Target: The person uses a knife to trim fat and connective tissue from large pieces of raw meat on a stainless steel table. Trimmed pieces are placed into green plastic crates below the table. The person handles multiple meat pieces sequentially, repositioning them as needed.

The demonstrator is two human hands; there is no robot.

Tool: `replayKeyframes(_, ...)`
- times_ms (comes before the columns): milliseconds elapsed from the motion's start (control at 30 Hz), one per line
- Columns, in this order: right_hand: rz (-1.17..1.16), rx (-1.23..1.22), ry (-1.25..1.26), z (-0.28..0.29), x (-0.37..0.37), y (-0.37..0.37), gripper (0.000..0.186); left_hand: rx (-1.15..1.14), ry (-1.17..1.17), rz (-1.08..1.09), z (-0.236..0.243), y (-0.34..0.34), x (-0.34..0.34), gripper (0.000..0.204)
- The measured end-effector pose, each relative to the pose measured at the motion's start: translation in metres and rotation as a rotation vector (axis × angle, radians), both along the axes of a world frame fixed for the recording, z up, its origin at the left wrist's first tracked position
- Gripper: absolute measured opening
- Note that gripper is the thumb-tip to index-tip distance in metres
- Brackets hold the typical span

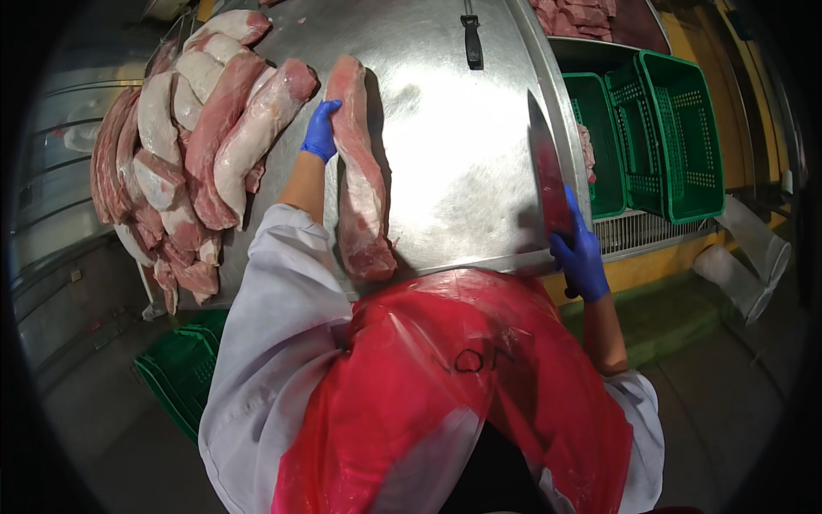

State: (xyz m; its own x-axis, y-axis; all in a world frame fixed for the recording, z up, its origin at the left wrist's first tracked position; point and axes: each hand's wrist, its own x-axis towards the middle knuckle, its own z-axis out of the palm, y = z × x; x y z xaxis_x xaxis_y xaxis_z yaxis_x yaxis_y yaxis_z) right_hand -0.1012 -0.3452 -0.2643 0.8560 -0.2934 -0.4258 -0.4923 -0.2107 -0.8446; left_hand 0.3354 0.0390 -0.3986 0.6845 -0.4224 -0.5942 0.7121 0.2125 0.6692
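Note:
A long strip of pork loin (360, 184), pink with pale fat, lies lengthwise on the steel table (454, 197) in front of me. My left hand (322, 130), in a blue glove, grips its left edge near the far end, with the fingertips partly hidden against the meat. Over at the table's right edge, my right hand (584, 261), also blue-gloved, is closed round the handle of a large knife (545, 163). The broad blade points away from me, apart from the loin. Most of the knife's handle is hidden in my fist.
Many more loins lie in a pile (184, 141) on the left. A black-handled tool (473, 44) rests at the far side. To the right stand green crates (719, 146), one with some meat (586, 152) in it. Another green crate (167, 377) sits low at left.

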Motion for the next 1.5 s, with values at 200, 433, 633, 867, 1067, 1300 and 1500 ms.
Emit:
replayKeyframes(200,0.127,0.070,-0.011,-0.039,0.076,0.022,0.082,1.180,-1.349,-0.474,0.012,-0.076,-0.004,0.088)
replayKeyframes(433,0.186,0.194,0.102,-0.077,0.262,0.080,0.078,0.923,-1.367,-0.499,-0.004,-0.090,0.017,0.087)
replayKeyframes(633,0.118,0.293,0.019,-0.079,0.358,0.104,0.084,0.833,-1.416,-0.521,-0.015,-0.072,0.028,0.088)
replayKeyframes(867,0.320,0.018,0.145,-0.074,0.316,0.145,0.085,0.945,-1.384,-0.408,-0.023,-0.076,0.019,0.086)
replayKeyframes(1067,0.337,-0.053,0.120,-0.078,0.207,0.176,0.081,1.109,-1.327,-0.368,-0.031,-0.085,0.055,0.092)
replayKeyframes(1300,0.472,-0.075,0.020,-0.091,0.151,0.163,0.080,1.258,-1.297,-0.393,-0.036,-0.028,0.090,0.094)
replayKeyframes(1500,0.327,0.203,0.101,-0.079,0.243,0.141,0.083,1.095,-1.285,-0.579,0.008,0.004,-0.113,0.091)
